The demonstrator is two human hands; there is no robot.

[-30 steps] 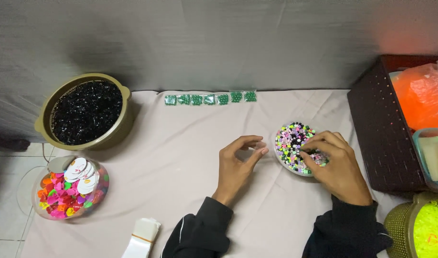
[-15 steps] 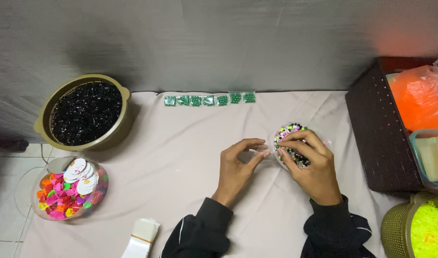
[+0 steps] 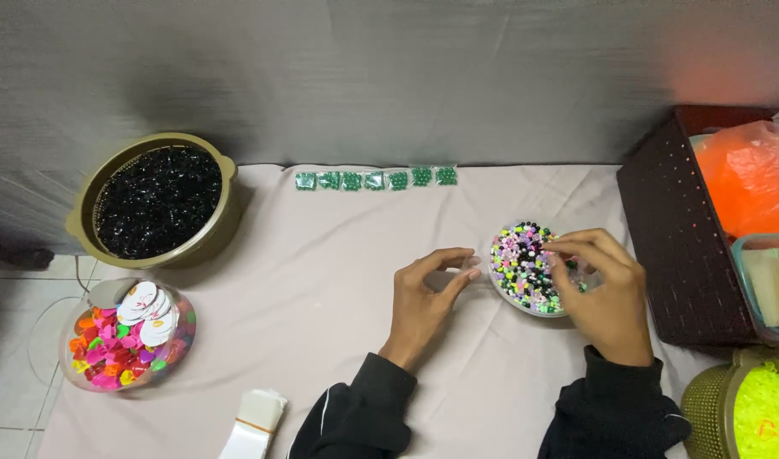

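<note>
Both hands sit mid-tabletop: my left hand [image 3: 425, 297] pinches what looks like a small clear bag, my right hand [image 3: 600, 293] picks with pinched fingertips inside the dish of mixed beads [image 3: 522, 265]. Seven filled packets of green beads [image 3: 374, 179] already line the far edge; spare clear bags [image 3: 252, 422] remain near me.

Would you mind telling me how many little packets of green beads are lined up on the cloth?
7. The green bead packets sit in one row along the far edge of the cloth, left to right, near the grey wall. None seems hidden.
</note>
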